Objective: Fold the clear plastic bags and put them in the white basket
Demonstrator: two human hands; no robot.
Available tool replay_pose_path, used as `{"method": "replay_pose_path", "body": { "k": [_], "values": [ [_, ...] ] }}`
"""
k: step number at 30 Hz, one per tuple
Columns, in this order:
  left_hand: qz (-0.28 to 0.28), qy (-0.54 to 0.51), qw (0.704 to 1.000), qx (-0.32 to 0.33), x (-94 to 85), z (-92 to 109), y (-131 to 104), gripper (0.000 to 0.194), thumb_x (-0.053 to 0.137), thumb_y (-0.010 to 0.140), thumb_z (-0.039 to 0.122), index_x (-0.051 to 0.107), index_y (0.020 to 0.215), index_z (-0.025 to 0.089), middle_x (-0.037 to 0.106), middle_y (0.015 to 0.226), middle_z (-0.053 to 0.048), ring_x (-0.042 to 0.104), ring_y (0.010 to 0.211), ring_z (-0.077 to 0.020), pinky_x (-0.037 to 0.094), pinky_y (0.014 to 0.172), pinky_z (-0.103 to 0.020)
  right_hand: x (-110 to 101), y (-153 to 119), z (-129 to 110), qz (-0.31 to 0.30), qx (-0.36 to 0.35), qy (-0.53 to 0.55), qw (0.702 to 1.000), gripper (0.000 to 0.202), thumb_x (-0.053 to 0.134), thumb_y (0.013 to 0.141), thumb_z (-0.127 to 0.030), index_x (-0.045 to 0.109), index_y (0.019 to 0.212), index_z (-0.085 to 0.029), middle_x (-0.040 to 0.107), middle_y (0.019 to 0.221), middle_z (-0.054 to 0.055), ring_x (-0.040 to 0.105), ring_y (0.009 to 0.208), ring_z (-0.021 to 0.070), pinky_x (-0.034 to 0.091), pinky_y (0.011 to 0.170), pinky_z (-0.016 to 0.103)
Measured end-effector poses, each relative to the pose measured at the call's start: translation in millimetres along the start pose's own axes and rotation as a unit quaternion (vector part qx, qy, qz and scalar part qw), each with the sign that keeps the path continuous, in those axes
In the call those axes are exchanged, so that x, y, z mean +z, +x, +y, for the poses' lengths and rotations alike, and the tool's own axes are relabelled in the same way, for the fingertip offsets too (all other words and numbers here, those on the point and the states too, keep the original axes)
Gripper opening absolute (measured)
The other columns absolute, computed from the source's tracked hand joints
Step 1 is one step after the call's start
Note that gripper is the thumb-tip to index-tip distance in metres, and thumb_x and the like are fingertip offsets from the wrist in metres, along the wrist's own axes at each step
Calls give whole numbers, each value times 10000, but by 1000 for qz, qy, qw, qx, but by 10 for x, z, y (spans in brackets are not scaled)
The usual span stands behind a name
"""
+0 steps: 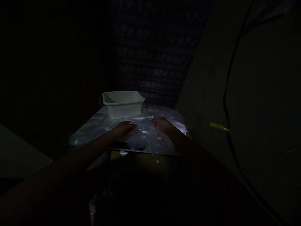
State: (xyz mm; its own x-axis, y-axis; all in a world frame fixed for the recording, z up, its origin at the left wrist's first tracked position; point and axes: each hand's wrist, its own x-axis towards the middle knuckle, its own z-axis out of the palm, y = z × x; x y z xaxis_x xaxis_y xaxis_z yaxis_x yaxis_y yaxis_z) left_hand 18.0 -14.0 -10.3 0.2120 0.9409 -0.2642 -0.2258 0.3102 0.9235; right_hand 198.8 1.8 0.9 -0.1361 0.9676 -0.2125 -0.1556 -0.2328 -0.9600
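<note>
Clear plastic film [147,133] lies crumpled over the table and stretches between my two hands. My left hand [124,129] is closed on the film's left part, fingers pointing right. On the right, my right hand [161,124] pinches the film, its fingertips toward the left. Shiny folds catch light between them. Dim light hides the finer finger details. Just behind my left hand stands a white rectangular tub [124,110].
The table [88,127] carries more loose film. To the right rises a wall or panel [202,103] with a dark cable [225,103] and a yellow tag [218,126]. Rows of shiny bundled items [152,72] show dimly at the back.
</note>
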Motion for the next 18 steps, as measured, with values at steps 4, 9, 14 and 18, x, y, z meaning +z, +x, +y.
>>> {"method": "replay_pose_path", "body": {
  "k": [4,9,14,18],
  "values": [
    [56,21,998,5,37,-30,0,182,487,556,-54,467,639,106,542,488,8,537,465,-77,444,494,-163,14,-61,-26,-65,138,33,988,57,471,635,-199,422,650,-175,463,581,-30,499,559,102,412,544,269],
    [71,28,997,-2,4,-25,23,179,453,602,-36,454,694,118,544,481,10,543,452,-84,445,483,-172,10,-71,-15,-104,175,35,979,84,437,644,-99,396,646,-172,460,573,-25,528,583,116,427,560,280],
    [63,47,997,-3,-19,4,-14,125,466,615,-6,463,645,116,535,473,13,540,436,-89,443,459,-183,2,-55,-8,-44,105,5,993,190,437,595,-5,376,508,-163,436,448,-47,489,474,64,419,557,201],
    [64,71,995,-10,-9,21,-39,102,472,626,17,462,638,118,529,471,18,536,418,-92,429,427,-183,-2,-84,-29,-29,81,-19,996,195,462,568,7,388,516,-165,459,437,-45,504,456,72,416,507,190]
  ]
}}
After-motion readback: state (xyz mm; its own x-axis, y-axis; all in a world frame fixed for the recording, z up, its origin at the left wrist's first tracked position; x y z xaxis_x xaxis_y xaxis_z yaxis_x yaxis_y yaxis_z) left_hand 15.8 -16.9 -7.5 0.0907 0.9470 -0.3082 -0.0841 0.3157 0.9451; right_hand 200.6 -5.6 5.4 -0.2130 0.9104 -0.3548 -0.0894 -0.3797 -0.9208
